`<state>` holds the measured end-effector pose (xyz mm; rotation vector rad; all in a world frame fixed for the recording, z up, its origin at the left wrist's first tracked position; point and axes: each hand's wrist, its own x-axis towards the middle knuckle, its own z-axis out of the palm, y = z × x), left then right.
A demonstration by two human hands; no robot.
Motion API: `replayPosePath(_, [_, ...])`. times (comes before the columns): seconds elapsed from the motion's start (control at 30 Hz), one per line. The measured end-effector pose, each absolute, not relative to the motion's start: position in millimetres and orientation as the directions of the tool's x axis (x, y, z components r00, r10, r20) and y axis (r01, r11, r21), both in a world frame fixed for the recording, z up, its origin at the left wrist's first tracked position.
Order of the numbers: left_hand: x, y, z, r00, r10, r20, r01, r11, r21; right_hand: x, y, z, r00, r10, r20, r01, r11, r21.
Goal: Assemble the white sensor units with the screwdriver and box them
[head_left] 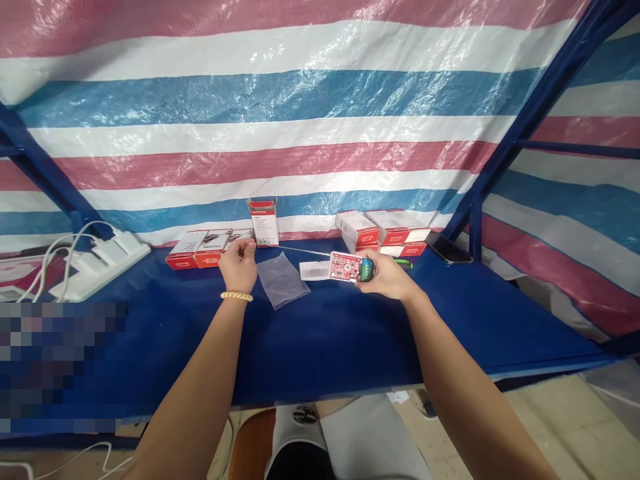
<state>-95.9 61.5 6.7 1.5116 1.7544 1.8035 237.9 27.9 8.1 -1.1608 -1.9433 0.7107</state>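
Backdrop: striped tarp behind blue-covered desk [325,333].
Right hand [387,275]: fingers wrapped around red circuit board [344,266] with green battery [367,269], held just above desk.
Left hand [239,263]: fingers pinched on thin wire [300,250] running to board.
Nearby: grey bag [283,280], red-white boxes [200,248], phone [447,248], power strip [103,263].

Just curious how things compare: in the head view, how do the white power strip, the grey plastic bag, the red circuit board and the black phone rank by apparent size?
1. white power strip
2. grey plastic bag
3. black phone and red circuit board: look alike, so unranked; the right hand hides part of the board.
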Motion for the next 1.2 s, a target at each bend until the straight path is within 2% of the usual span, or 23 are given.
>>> replayPosePath(0.07, [-90, 63, 2, -0.479, 0.749, 0.458, 0.346, -0.318, 0.883, 231, 29, 5, -0.282, 0.883, 0.376, 0.502, 0.470, -0.726])
replayPosePath(0.13, [-75, 59, -2, -0.438, 0.791, 0.426, 0.199, -0.377, 0.905, 220, 27, 3, -0.266, 0.861, 0.434, 0.525, 0.507, -0.684])
replayPosePath(0.2, [-54, 50, -5, -0.295, 0.852, 0.433, 0.113, -0.419, 0.901, 207, 24, 1, -0.279, 0.835, 0.474, 0.537, 0.545, -0.644])
replayPosePath(0.27, [-34, 41, -6, -0.033, 0.894, 0.447, 0.049, -0.445, 0.894, 195, 21, 0, -0.270, 0.814, 0.514, 0.542, 0.569, -0.618])
replayPosePath(0.37, [-19, 33, -5, 0.178, 0.890, 0.419, -0.090, -0.409, 0.908, 183, 16, 0, -0.190, 0.791, 0.582, 0.528, 0.582, -0.618])
replayPosePath(0.5, [-24, 34, -1, 0.190, 0.905, 0.381, -0.158, -0.355, 0.921, 172, 10, -1, -0.188, 0.792, 0.581, 0.508, 0.584, -0.633])
replayPosePath(0.73, [-23, 23, -4, 0.343, 0.872, 0.350, -0.059, -0.352, 0.934, 164, 5, 0, -0.256, 0.821, 0.511, 0.538, 0.560, -0.630])
replayPosePath(0.93, [-15, 25, -4, 0.320, 0.898, 0.301, -0.134, -0.272, 0.953, 169, 6, -1, -0.206, 0.862, 0.462, 0.608, 0.483, -0.630])
replayPosePath(1.07, [-14, 30, -4, 0.279, 0.915, 0.290, -0.163, -0.252, 0.954, 172, 11, -3, -0.240, 0.842, 0.484, 0.547, 0.529, -0.649])
replayPosePath(1.2, [-15, 30, -2, 0.341, 0.915, 0.217, -0.176, -0.165, 0.971, 178, 18, -7, -0.249, 0.875, 0.415, 0.445, 0.484, -0.754])
